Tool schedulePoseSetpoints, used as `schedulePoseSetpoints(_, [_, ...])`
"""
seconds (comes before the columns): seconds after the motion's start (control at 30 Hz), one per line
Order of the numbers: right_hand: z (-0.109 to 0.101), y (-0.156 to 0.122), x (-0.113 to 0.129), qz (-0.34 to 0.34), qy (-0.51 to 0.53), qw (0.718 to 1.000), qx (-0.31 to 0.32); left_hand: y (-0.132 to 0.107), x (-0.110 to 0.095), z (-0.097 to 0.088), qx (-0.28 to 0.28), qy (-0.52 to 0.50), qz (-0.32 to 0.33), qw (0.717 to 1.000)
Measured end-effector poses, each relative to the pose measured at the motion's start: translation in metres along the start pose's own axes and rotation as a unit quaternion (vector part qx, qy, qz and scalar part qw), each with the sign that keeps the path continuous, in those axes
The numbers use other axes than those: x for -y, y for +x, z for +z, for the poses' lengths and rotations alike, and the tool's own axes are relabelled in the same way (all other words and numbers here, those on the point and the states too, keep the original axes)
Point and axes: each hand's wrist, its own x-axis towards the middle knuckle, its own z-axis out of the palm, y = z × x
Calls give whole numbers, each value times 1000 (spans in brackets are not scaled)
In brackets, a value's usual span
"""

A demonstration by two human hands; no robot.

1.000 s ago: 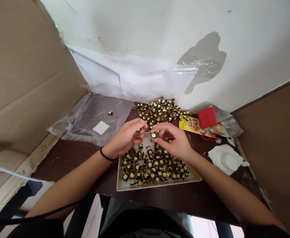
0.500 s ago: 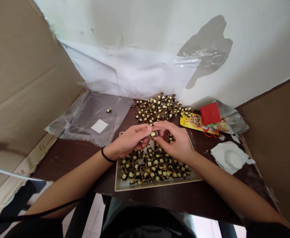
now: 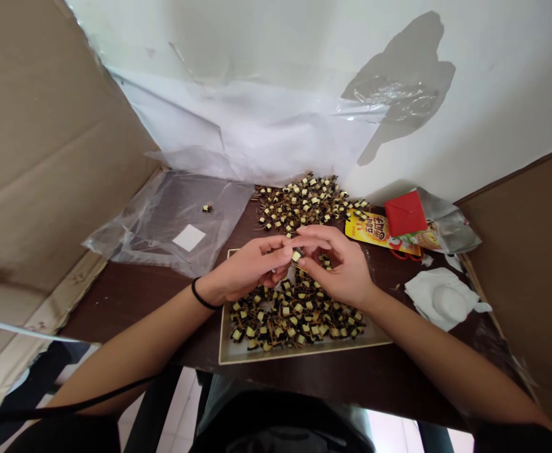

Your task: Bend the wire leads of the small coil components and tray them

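Note:
Above a shallow beige tray (image 3: 238,355) my two hands meet, fingertips touching. My left hand (image 3: 245,270), with a black band at the wrist, and my right hand (image 3: 339,267) both pinch one small black-and-yellow wound component (image 3: 297,256) between them. The tray holds several more of these components (image 3: 295,318), tangled with thin copper leads. A second heap of the same components (image 3: 304,201) lies on the dark table beyond my hands, near the wall.
A clear plastic bag (image 3: 172,220) with a white label and one stray component (image 3: 207,207) lies at the left. A yellow snack packet (image 3: 375,229), a red packet (image 3: 404,212) and a crumpled white tissue (image 3: 441,302) sit right. Cardboard walls (image 3: 44,138) flank the table.
My hands have closed in on each other and now pinch the component together. The view has shifted slightly.

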Motion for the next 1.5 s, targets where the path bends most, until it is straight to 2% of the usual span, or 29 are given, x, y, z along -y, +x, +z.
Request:
schedulePoseSetpoints(0.93, [-2,-1,2,-1,6,1000,24,0,-2,2,5,-36,-26,999])
schedulePoseSetpoints(1.03, [-3,-2,1,-7,23,999,27,0,-3,1,23,-65,-31,997])
schedulePoseSetpoints(1.1, [-3,-1,-1,5,40,999,4,-1,-5,0,26,-106,-33,994])
schedulePoseSetpoints(1.2, [-4,3,-3,40,13,999,-19,0,-8,-4,-15,-168,-21,985])
schedulePoseSetpoints(1.27, [-3,7,-2,42,-46,997,35,2,-12,-8,-58,-186,-2,981])
schedulePoseSetpoints(1.33, [0,11,0,19,-125,983,135,4,-15,-14,-106,-191,13,976])
schedulePoseSetpoints(1.43, [12,15,1,-26,-252,925,281,7,-18,-23,-171,-192,33,966])
schedulePoseSetpoints(1.5, [22,17,1,-54,-333,881,331,8,-20,-27,-185,-183,51,964])
